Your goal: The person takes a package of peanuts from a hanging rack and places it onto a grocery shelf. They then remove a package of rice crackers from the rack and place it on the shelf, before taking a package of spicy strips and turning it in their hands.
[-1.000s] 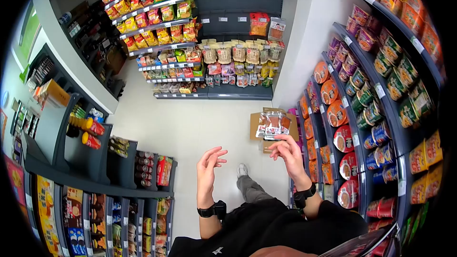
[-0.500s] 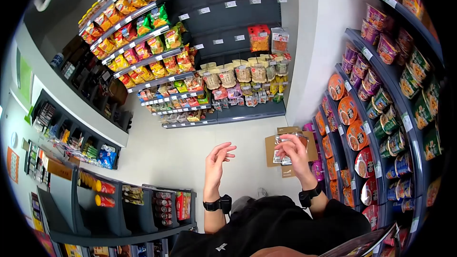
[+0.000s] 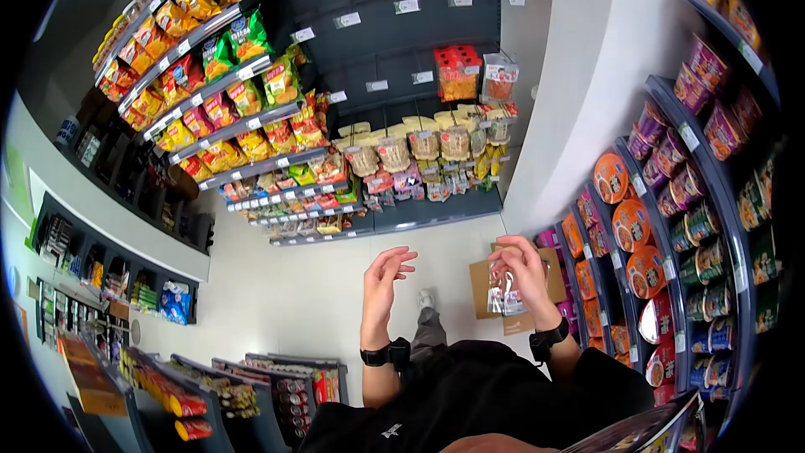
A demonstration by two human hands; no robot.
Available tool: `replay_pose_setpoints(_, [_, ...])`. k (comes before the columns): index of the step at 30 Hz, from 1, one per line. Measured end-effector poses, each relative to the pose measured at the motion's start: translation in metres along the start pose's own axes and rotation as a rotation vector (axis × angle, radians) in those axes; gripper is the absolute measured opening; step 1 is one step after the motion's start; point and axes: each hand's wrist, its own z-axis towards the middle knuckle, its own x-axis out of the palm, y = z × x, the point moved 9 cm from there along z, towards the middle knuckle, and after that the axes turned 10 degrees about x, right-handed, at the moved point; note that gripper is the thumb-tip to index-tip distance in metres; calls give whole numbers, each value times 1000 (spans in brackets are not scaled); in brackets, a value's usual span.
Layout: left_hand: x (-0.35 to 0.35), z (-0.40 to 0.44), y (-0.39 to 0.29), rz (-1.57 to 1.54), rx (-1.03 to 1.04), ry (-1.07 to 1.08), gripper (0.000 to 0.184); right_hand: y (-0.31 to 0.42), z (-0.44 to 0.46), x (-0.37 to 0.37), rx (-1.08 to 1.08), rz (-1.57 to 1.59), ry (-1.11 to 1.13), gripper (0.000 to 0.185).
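Slipping could be the first trouble for the packets (image 3: pixel 505 295), because their wrapping looks smooth and shiny, and a grip on one edge only may not keep them. They lie below the right hand (image 3: pixel 524 273), which covers part of them from this view. The hand seems to be above them and apart from them, but how deep the gap is, I cannot tell; for the same reason a reach could be judged too short or too long.

The packets sit in an open box (image 3: pixel 484 298), whose flaps stick out on both sides below the same hand. A finger or a sleeve could catch on a flap and pull the box aside.

The right hand has its fingers loosely bent, with nothing seen between them. The left hand (image 3: pixel 384 278) is well apart from the box, also with loose fingers and no thing in it.

Below and between the hands, one shoe (image 3: pixel 428 296) stands on the floor; a careless step toward the right hand's side could bump the box. Farther out, to the right of the right hand, bowls (image 3: pixel 631 225) fill a shelf, and a wide swing of the elbow might knock them.
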Motion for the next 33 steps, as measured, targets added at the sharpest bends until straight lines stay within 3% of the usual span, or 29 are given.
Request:
replay_pose_setpoints(8, [-40,189,1,-66,10,127,29,58,156,68,-58,-53,-85,29])
replay_pose_setpoints(17, [-38,330,56,51,-4,290,27,65,260,72,-134,7,-212,30])
replay_pose_setpoints(27, [25,484,182,212,5,395,30,45,367,-35,-68,93,-467,28])
replay_pose_setpoints(29, [43,514,192,352,151,403,33,46,397,-54,-43,100,-474,27])
replay_pose_setpoints(31, [54,542,213,378,147,403,36,43,439,-76,-58,116,-429,26])
replay_pose_setpoints(33, [77,574,235,381,-29,470,38,40,483,-97,-25,117,-429,25])
